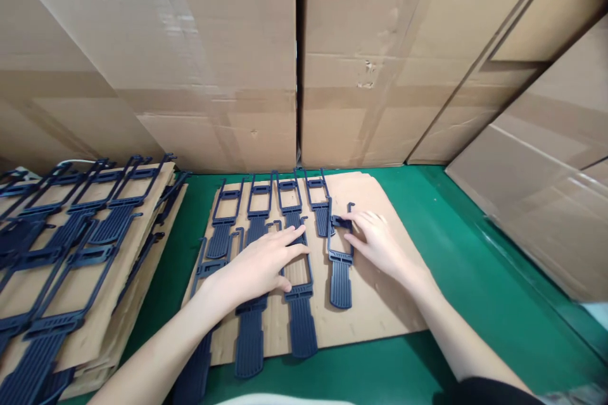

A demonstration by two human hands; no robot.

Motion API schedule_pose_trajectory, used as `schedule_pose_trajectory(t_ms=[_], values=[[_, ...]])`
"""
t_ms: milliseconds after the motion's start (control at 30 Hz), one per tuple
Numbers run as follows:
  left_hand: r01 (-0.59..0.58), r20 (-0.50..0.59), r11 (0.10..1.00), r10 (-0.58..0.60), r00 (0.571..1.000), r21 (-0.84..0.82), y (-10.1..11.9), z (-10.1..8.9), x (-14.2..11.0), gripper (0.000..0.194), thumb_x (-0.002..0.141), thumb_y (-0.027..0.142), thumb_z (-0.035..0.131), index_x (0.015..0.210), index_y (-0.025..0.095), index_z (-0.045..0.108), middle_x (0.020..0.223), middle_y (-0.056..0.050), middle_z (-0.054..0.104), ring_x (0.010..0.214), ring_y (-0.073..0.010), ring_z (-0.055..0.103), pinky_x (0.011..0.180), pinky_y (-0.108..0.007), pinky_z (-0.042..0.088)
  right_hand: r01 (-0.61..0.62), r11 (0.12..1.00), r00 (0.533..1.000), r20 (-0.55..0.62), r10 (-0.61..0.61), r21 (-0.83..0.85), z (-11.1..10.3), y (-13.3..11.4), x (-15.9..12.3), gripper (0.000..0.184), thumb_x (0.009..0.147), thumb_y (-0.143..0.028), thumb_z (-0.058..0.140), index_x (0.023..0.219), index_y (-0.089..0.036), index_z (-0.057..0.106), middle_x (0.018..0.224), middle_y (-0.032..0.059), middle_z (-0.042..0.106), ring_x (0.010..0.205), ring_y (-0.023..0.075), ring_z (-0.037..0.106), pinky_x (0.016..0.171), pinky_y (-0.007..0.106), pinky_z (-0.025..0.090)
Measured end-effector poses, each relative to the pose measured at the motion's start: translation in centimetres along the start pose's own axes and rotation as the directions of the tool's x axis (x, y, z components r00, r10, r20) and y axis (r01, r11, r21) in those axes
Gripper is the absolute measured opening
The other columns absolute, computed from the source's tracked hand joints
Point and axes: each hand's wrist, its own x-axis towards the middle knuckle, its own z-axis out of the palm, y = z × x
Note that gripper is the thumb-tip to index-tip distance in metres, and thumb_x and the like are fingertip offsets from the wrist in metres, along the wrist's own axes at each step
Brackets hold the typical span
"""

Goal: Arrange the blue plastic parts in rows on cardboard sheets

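Dark blue plastic parts, each an open rectangular frame ending in a ribbed paddle, lie in two rows on a cardboard sheet [375, 323]. My right hand [380, 242] has thumb and index finger at the upper frame of the rightmost part [341, 285], gripping its side near the crossbar. My left hand [268, 262] lies with fingers spread over another part [302, 323], fingertips touching its upper frame. That hand partly hides neighbouring parts, including one with its paddle [249, 342] at the sheet's front edge. The back row includes a part [316, 186] just behind the right-hand one.
At left, a stack of cardboard sheets [107, 329] carries more blue parts [90, 256] in layers. Large cardboard boxes [228, 63] stand along the back, with another box [546, 158] at right. Green table surface [475, 253] shows around the sheet.
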Motion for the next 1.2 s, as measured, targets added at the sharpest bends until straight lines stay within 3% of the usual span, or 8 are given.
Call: schedule_pose_trajectory(t_ms=[133, 267, 400, 533, 867, 1067, 1200], values=[[-0.012, -0.031, 0.999, 0.011, 0.999, -0.035, 0.1, -0.1, -0.1, 0.072, 0.065, 0.021, 0.078, 0.130, 0.029, 0.050, 0.152, -0.005, 0.019, 0.139, -0.0237, 0.024, 0.112, -0.038, 0.024, 0.062, 0.994, 0.994, -0.098, -0.054, 0.086, 0.6, -1.1, -1.1, 0.015, 0.084, -0.013, 0.052, 0.095, -0.020, 0.059, 0.098, 0.0052, 0.065, 0.101, 0.0219, 0.054, 0.087, 0.039, 0.038], [-0.012, -0.023, 0.998, 0.011, 1.000, -0.059, 0.3, -0.4, -0.1, 0.071, 0.064, 0.020, 0.078, 0.129, 0.030, 0.051, 0.151, -0.005, 0.022, 0.139, -0.0244, 0.024, 0.112, -0.039, 0.025, 0.149, 0.979, 0.979, -0.162, -0.126, 0.139, 1.1, -2.7, -2.0, 0.018, 0.083, -0.008, 0.049, 0.093, -0.019, 0.058, 0.097, 0.0055, 0.064, 0.103, 0.0212, 0.052, 0.091, 0.040, 0.037], [0.044, -0.005, 0.998, -0.044, 0.999, -0.049, 0.7, -0.6, 0.0, 0.068, 0.064, 0.018, 0.079, 0.126, 0.027, 0.054, 0.149, -0.008, 0.029, 0.137, -0.0250, 0.028, 0.112, -0.039, 0.026, 0.202, 0.953, 0.973, -0.159, -0.168, 0.224, 1.9, -4.1, -2.6, 0.020, 0.084, -0.007, 0.048, 0.096, -0.020, 0.057, 0.100, 0.0061, 0.064, 0.102, 0.0216, 0.052, 0.092, 0.042, 0.037], [0.044, -0.019, 0.998, -0.045, 0.999, -0.042, 0.6, -0.5, 0.0, 0.068, 0.063, 0.017, 0.079, 0.125, 0.028, 0.054, 0.149, -0.008, 0.029, 0.137, -0.0240, 0.028, 0.112, -0.039, 0.026, 0.175, 0.950, 0.981, -0.123, -0.147, 0.260, 2.3, -4.0, -2.6, 0.020, 0.084, -0.008, 0.048, 0.098, -0.020, 0.058, 0.098, 0.0062, 0.064, 0.097, 0.0220, 0.053, 0.088, 0.042, 0.039], [-0.036, -0.048, 0.997, 0.033, 0.998, -0.068, 0.3, -0.2, -0.2, 0.074, 0.061, 0.025, 0.082, 0.129, 0.026, 0.051, 0.151, -0.009, 0.023, 0.138, -0.0278, 0.024, 0.112, -0.043, 0.025, 0.213, 0.963, 0.974, -0.109, -0.197, 0.166, 1.8, -3.2, -2.8, 0.020, 0.087, -0.011, 0.051, 0.104, -0.020, 0.059, 0.101, 0.0049, 0.063, 0.097, 0.0208, 0.051, 0.085, 0.040, 0.040], [-0.102, -0.054, 0.991, 0.098, 0.994, -0.090, -0.2, -0.2, -0.3, 0.073, 0.062, 0.030, 0.081, 0.128, 0.024, 0.051, 0.152, -0.009, 0.020, 0.138, -0.0301, 0.023, 0.112, -0.047, 0.023, 0.209, 0.976, 0.970, -0.139, -0.200, 0.053, 1.5, -3.3, -3.0, 0.012, 0.083, -0.012, 0.055, 0.093, -0.019, 0.057, 0.088, 0.0046, 0.062, 0.087, 0.0209, 0.050, 0.077, 0.039, 0.041], [-0.133, -0.072, 0.989, 0.128, 0.989, -0.072, -0.6, -0.2, -0.2, 0.070, 0.064, 0.033, 0.080, 0.127, 0.026, 0.052, 0.151, -0.007, 0.024, 0.137, -0.0293, 0.025, 0.112, -0.047, 0.022, 0.244, 0.970, 0.960, -0.144, -0.240, 0.011, 1.4, -3.2, -3.0, 0.013, 0.084, -0.012, 0.054, 0.095, -0.018, 0.058, 0.090, 0.0063, 0.063, 0.088, 0.0220, 0.051, 0.075, 0.038, 0.042]])
